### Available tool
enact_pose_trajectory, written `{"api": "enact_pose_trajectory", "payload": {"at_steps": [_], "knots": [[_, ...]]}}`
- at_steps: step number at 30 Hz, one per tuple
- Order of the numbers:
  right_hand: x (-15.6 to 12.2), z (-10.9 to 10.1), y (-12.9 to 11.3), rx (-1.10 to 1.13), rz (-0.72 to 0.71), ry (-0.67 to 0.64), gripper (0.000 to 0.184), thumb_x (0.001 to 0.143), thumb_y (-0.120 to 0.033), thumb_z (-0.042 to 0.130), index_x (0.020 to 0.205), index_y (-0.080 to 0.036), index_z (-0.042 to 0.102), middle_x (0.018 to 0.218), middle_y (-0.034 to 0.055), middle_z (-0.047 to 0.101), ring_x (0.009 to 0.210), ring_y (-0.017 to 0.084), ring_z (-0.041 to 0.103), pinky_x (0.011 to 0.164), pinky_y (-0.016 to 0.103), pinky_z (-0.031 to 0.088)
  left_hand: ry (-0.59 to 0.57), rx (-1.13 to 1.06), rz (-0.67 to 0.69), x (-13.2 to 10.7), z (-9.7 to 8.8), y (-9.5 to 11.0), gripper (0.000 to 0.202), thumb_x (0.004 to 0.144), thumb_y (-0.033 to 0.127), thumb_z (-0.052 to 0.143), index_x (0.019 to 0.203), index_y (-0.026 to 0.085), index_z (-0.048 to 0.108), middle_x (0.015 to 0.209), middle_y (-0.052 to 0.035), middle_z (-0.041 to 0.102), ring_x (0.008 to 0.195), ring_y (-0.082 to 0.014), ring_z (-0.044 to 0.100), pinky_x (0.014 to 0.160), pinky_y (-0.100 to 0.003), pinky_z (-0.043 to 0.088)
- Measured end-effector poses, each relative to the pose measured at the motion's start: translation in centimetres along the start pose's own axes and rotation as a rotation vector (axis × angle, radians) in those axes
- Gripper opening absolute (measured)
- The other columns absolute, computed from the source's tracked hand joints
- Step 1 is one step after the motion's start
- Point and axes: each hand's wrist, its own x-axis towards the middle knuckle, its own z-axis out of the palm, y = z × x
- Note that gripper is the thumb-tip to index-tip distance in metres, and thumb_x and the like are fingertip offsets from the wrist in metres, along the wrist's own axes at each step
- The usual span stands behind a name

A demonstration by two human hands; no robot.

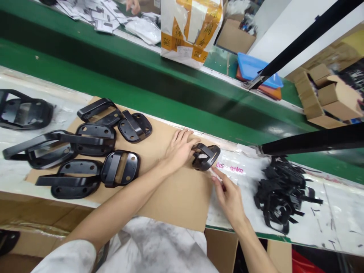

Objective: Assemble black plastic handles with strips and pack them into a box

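My left hand (179, 149) grips the left side of a black plastic handle (209, 158) with a rounded base and a raised bar. This handle is at the right edge of a cardboard sheet (176, 201). Just below and right of it, my right hand (229, 193) is closed around a thin, pale, stick-like tool (214, 173). The tool's tip meets the handle's lower edge, and its exact kind is unclear. Several similar black handles (121, 168) lie on the left, some on the cardboard and some overlapping.
A heap of black plastic scraps (281, 193) lies on the white bench at right. Behind it runs a green surface (159, 100). Farther back are a taped box (190, 32), a blue tray (257, 68), white papers (105, 22) and another person's hand (133, 5). Black posts (315, 140) stand right.
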Motion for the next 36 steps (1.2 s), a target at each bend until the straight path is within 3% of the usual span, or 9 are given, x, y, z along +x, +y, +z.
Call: {"api": "enact_pose_trajectory", "payload": {"at_steps": [12, 16, 19, 22, 25, 29, 33, 36], "knots": [[0.3, 0.1, -0.5, -0.014, 0.021, -0.014, 0.042, 0.109, -0.042, 0.052, 0.14, -0.02, 0.07, 0.109, 0.0127, 0.082, 0.086, 0.026, 0.078, 0.086, 0.04, 0.062, 0.014, 0.005, -0.006, 0.1, 0.1, -0.1, 0.042, 0.095, 0.022, 0.067, 0.138, 0.024, 0.071, 0.153, -0.015, 0.057, 0.15, -0.0357, 0.044, 0.13, -0.057, 0.028], [0.7, -0.1, -0.5, -0.011, 0.037, -0.017, 0.042, 0.109, -0.042, 0.049, 0.139, -0.02, 0.069, 0.104, 0.0118, 0.081, 0.079, 0.024, 0.075, 0.083, 0.04, 0.061, 0.01, 0.007, -0.004, 0.1, 0.2, 0.0, 0.042, 0.095, 0.023, 0.067, 0.137, 0.025, 0.071, 0.153, -0.0142, 0.057, 0.15, -0.0356, 0.044, 0.13, -0.058, 0.029], [0.7, -0.7, -0.3, 0.09, 0.096, -0.097, 0.043, 0.107, -0.045, 0.055, 0.141, -0.023, 0.067, 0.093, 0.0069, 0.078, 0.065, 0.019, 0.067, 0.069, 0.034, 0.059, 0.017, -0.014, -0.014, 0.1, 0.1, 0.0, 0.04, 0.095, 0.022, 0.065, 0.135, 0.025, 0.071, 0.151, -0.0135, 0.059, 0.149, -0.0351, 0.044, 0.13, -0.057, 0.029], [0.1, -1.1, -0.2, 0.421, 0.268, -0.1, 0.048, 0.102, -0.054, 0.062, 0.141, -0.025, 0.062, 0.081, -0.0002, 0.07, 0.045, 0.01, 0.048, 0.043, 0.024, 0.043, 0.045, -0.077, -0.019, 0.1, -0.2, 0.0, 0.035, 0.096, 0.02, 0.061, 0.129, 0.024, 0.073, 0.148, -0.0126, 0.06, 0.147, -0.0337, 0.046, 0.13, -0.056, 0.028], [-1.2, -1.3, -0.5, 0.77, 0.436, -0.12, 0.051, 0.098, -0.057, 0.068, 0.139, -0.029, 0.055, 0.076, -0.0048, 0.066, 0.036, 0.005, 0.036, 0.033, 0.017, 0.025, 0.145, -0.274, -0.075, 0.1, -0.7, 0.0, 0.023, 0.102, 0.023, 0.05, 0.111, 0.021, 0.072, 0.131, -0.012, 0.065, 0.129, -0.0292, 0.057, 0.119, -0.048, 0.041], [-2.8, -1.4, -1.0, 1.082, 0.528, -0.116, 0.048, 0.097, -0.055, 0.071, 0.135, -0.035, 0.05, 0.074, -0.0066, 0.066, 0.033, 0.002, 0.029, 0.031, 0.012, 0.02, 0.3, -0.629, -0.23, 0.3, -1.2, 0.4, 0.027, 0.106, 0.033, 0.043, 0.086, 0.022, 0.058, 0.097, -0.0062, 0.062, 0.097, -0.0228, 0.061, 0.092, -0.037, 0.05], [-3.9, -1.6, -0.8, 1.275, 0.502, -0.163, 0.046, 0.096, -0.056, 0.071, 0.132, -0.038, 0.051, 0.069, -0.0097, 0.062, 0.029, 0.001, 0.017, 0.027, 0.011, 0.016, 0.193, -1.077, -0.364, 0.6, -1.1, 0.8, 0.027, 0.094, 0.045, 0.061, 0.082, 0.022, 0.053, 0.075, 0.0014, 0.056, 0.072, -0.0163, 0.055, 0.072, -0.029, 0.047], [-4.4, -1.9, -0.7, 1.361, 0.448, -0.207, 0.05, 0.093, -0.06, 0.074, 0.134, -0.04, 0.053, 0.067, -0.012, 0.057, 0.029, -0.001, 0.011, 0.025, 0.011, 0.015, 0.07, -1.301, -0.446, 0.7, -1.4, 1.2, 0.038, 0.081, 0.05, 0.075, 0.098, 0.022, 0.056, 0.07, 0.0059, 0.055, 0.06, -0.0121, 0.053, 0.059, -0.024, 0.042]]}}
